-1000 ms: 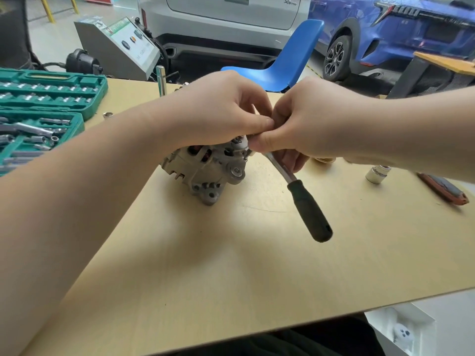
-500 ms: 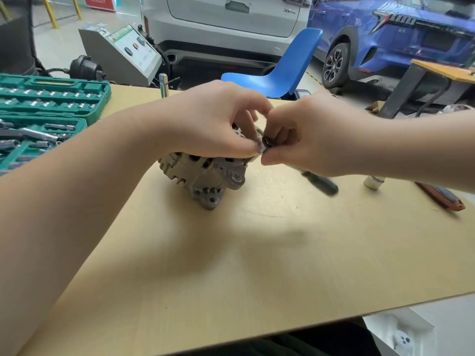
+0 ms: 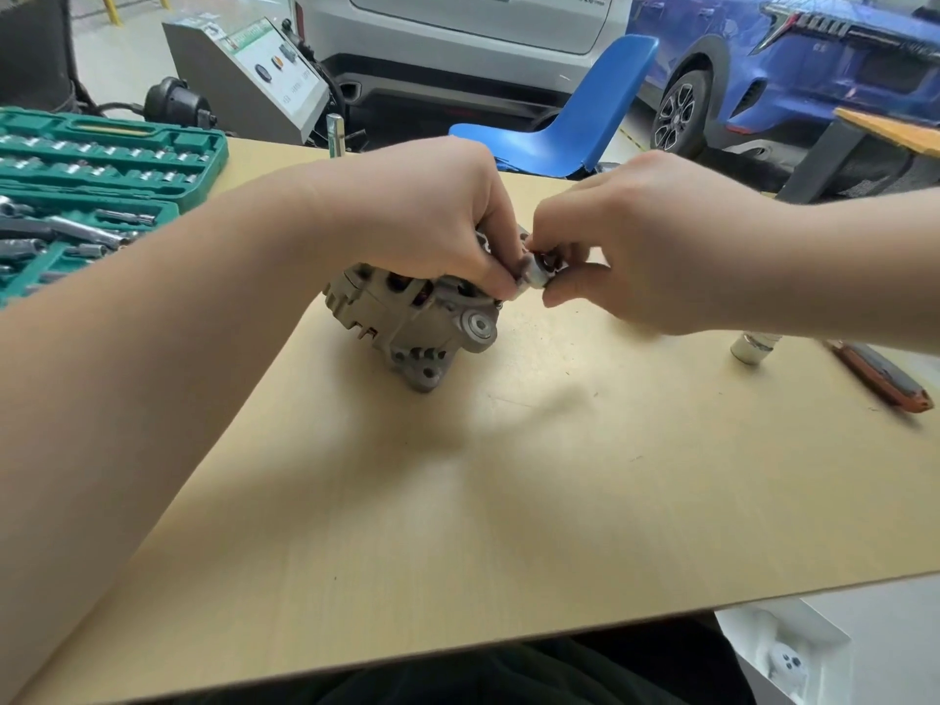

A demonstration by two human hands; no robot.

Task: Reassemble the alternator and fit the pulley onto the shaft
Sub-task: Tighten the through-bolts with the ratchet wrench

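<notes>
the ratchet with the black handle that hung under the right hand a second ago is gone from view; both hands have lifted slightly and now meet at the top of the alternator. wooden surface (image 3: 508, 501) fills most of the view. green socket case (image 3: 101, 160) lies open at the far left edge, sockets and bits in its trays. alternator (image 3: 407, 318) sits near the middle of the surface, tilted, a mounting lug touching the wood, round boss facing the camera. left hand (image 3: 432, 211) lies over the top of the alternator, fingers curled down, thumb and forefinger pinching a small silver part (image 3: 534, 274) at the shaft end. right hand (image 3: 636, 246) comes in from the right, fingers curled and pinching the same small part from the other side; fingertips of the two hands nearly touching. cannot tell if the part is the pulley or a nut, mostly hidden by the fingers. orange and grey tool (image 3: 880, 374) lies flat at the right edge of the surface. a silver socket (image 3: 753, 346) lies on its side just left of it, under the right forearm.
</notes>
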